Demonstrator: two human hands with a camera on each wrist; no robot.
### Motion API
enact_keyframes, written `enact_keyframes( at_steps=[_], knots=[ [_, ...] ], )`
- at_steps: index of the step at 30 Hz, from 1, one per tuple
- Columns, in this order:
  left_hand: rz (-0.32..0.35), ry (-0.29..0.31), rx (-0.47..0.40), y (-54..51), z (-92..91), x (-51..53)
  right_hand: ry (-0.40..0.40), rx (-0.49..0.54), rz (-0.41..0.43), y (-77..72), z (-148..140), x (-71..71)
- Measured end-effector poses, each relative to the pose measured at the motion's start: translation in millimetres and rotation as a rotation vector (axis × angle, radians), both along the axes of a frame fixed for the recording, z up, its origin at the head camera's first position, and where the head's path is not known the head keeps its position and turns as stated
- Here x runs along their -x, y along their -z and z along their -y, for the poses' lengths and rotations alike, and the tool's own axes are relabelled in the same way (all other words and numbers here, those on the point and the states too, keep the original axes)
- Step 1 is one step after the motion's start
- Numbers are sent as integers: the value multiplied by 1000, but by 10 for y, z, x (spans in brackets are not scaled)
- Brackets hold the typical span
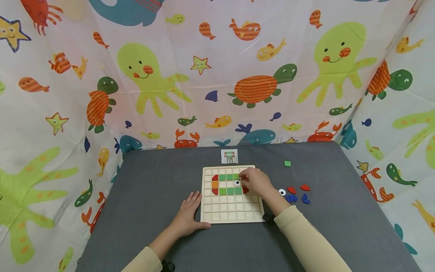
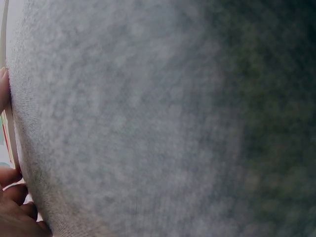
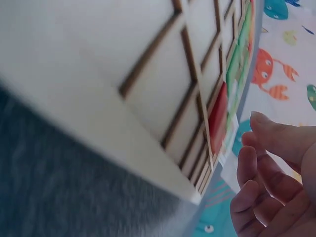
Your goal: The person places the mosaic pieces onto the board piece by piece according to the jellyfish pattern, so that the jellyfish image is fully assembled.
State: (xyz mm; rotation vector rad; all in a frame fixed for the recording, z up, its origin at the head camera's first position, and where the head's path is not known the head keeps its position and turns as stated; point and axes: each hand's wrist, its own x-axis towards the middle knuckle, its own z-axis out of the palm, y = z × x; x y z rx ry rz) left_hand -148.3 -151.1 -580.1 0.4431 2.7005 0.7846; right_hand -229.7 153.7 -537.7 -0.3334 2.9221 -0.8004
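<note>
A wooden grid board [image 1: 233, 216] lies on the grey table. Red, orange and green flat pieces [image 1: 230, 191] fill some squares of its upper half, with a white eye disc [image 1: 236, 183] among them. My left hand [image 1: 186, 215] rests at the board's left edge, fingers stretched along it; the left wrist view shows mostly blurred grey cloth. Over the board's upper right squares is my right hand [image 1: 255, 183], hiding part of them. In the right wrist view its fingers [image 3: 247, 165] are curled, thumb close to the index finger; whether anything is between them cannot be made out.
A printed pattern card [image 1: 229, 156] lies beyond the board. Right of it sit a green square [image 1: 287, 163], red pieces [image 1: 305, 187], blue pieces [image 1: 306, 198] and another eye disc [image 1: 282, 192]. A sea-animal curtain [image 1: 210, 79] hangs behind the table.
</note>
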Motion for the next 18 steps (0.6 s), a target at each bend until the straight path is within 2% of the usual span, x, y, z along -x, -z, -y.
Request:
enact_keyframes(
  at_steps=[8,18],
  knots=[
    [1,-1,11,10,11,-1,51,23,-25,-114,-282,-149],
    [0,5,9,16,6,4,121,10,-59,-83,-696,-409]
  ],
)
